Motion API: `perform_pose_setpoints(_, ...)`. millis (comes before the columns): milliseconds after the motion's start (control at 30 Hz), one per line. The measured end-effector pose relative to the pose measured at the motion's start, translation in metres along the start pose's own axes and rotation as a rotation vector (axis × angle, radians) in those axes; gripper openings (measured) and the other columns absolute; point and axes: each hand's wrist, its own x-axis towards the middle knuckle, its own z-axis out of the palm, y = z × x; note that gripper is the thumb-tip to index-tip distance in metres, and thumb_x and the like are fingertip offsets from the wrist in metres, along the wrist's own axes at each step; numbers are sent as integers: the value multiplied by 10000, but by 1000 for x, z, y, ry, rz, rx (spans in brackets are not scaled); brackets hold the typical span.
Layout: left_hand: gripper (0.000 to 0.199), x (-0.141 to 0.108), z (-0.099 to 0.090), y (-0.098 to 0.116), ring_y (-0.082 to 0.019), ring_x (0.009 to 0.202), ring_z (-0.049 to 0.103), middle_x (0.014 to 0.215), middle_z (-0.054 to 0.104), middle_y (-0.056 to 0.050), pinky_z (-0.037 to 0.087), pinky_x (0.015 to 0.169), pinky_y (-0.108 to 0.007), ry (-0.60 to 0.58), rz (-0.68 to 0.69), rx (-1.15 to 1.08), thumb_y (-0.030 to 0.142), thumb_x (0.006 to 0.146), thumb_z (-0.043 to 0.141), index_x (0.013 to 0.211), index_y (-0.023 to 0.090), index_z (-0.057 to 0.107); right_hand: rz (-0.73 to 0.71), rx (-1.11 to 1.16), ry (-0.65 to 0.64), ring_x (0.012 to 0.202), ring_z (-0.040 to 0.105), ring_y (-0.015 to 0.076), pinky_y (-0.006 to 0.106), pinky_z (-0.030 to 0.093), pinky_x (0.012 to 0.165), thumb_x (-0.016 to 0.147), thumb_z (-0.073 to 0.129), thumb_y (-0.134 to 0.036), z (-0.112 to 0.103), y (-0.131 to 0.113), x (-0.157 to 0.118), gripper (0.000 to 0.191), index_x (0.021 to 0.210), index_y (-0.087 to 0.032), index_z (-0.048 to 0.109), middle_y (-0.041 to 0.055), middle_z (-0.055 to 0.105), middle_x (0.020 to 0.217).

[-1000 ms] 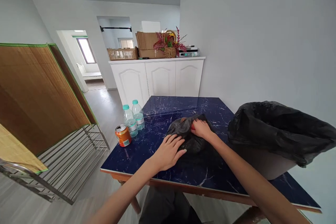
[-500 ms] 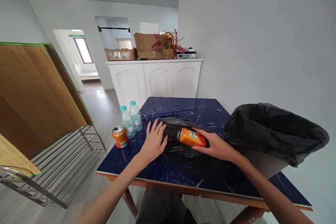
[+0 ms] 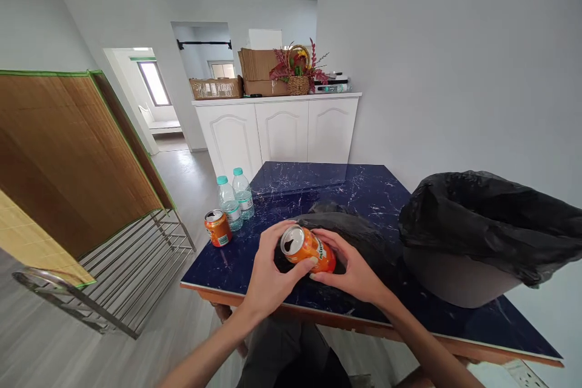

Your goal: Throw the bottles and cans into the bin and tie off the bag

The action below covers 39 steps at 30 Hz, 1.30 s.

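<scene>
An opened orange soda can (image 3: 313,250) is tilted between my two hands, its top facing up and to the left. My left hand (image 3: 275,270) curls round the top end, thumb across the side. My right hand (image 3: 348,264) wraps the lower end. Beneath and behind the can lies a black plastic bag (image 3: 352,227) on the table. To the left a second orange can (image 3: 217,228) stands upright, with its tab opening showing. Close behind it stand two clear water bottles with teal caps, the nearer bottle (image 3: 230,203) and the farther bottle (image 3: 243,194).
The dark blue marbled table (image 3: 313,182) has a wooden edge at the front. On its right stands a bin (image 3: 454,276) lined with a black bag. A metal rack (image 3: 136,260) is at the left, and a white cabinet (image 3: 284,133) stands beyond the table.
The can has come out over the bag, moving left and turning its top toward me. My left hand has left the bag and now grips the can too.
</scene>
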Motion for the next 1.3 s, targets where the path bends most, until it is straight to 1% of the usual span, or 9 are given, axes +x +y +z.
perform_pose_setpoints(100, 500, -6, -16, 4, -337, 1367, 616, 1452, 660, -109, 499, 1177, -540, -38, -69, -80, 486, 925, 776, 1371, 309, 634, -23, -42, -79, 1451, 561, 299, 504, 457, 1230, 868, 860, -465, 9, 1, 3, 775, 1543, -321, 507, 96, 567, 1589)
perform_pose_setpoints(233, 559, -22, -61, -4, -337, 1270, 690, 1378, 717, -102, 563, 1117, -510, 58, -159, 13, 587, 887, 772, 1328, 270, 640, 22, -311, -123, 1459, 554, 307, 531, 464, 1215, 988, 707, -509, -3, 10, -3, 612, 1552, -357, 522, 74, 579, 1586)
perform_pose_setpoints(433, 727, -36, -141, -51, -332, 1162, 741, 1293, 755, -106, 583, 1064, -477, 292, -368, 367, 698, 810, 760, 1327, 203, 635, 97, -531, 18, 1420, 597, 286, 482, 515, 1170, 1066, 565, -509, -25, 32, -27, 471, 1511, -356, 566, 56, 633, 1534)
perform_pose_setpoints(567, 760, -31, -163, -79, -324, 1084, 765, 1242, 774, -124, 608, 996, -449, 294, -466, 489, 718, 800, 731, 1334, 186, 635, 84, -595, 27, 1393, 618, 276, 458, 540, 1142, 1085, 533, -485, -31, 34, -36, 428, 1493, -362, 570, 51, 645, 1511)
perform_pose_setpoints(1000, 895, -16, -158, -133, -372, 1094, 750, 1250, 753, -174, 604, 937, -476, 280, -510, 574, 777, 751, 723, 1382, 157, 589, 171, -636, -44, 1389, 617, 295, 449, 597, 1072, 1108, 467, -514, -41, 27, -54, 452, 1540, -389, 511, 58, 576, 1580)
perform_pose_setpoints(1100, 1012, -26, -153, -131, -433, 1322, 608, 1442, 596, -262, 519, 1084, -579, 421, -301, 666, 739, 754, 766, 1477, 90, 482, 168, -655, -47, 1411, 597, 307, 475, 586, 1093, 1108, 462, -516, -41, 26, -57, 452, 1541, -398, 513, 53, 574, 1582)
perform_pose_setpoints(1167, 881, -35, -144, -121, -435, 1427, 495, 1448, 548, -262, 439, 1164, -609, 546, -78, 742, 634, 827, 778, 1456, 92, 483, 151, -674, -46, 1436, 576, 308, 494, 567, 1123, 1108, 465, -508, -39, 27, -59, 448, 1542, -408, 513, 41, 579, 1580)
perform_pose_setpoints(1233, 594, -39, -127, -107, -382, 1389, 530, 1350, 598, -201, 451, 1159, -576, 469, 99, 727, 483, 930, 740, 1379, 152, 537, 132, -687, -54, 1456, 558, 300, 505, 549, 1150, 1113, 458, -494, -37, 28, -61, 449, 1553, -418, 501, 28, 583, 1578)
perform_pose_setpoints(1300, 405, -35, -103, -95, -318, 1313, 600, 1312, 633, -151, 489, 1131, -513, 225, 197, 644, 376, 1002, 672, 1352, 210, 554, 115, -701, -69, 1469, 547, 288, 508, 532, 1172, 1122, 437, -473, -34, 30, -60, 449, 1566, -423, 487, 21, 585, 1578)
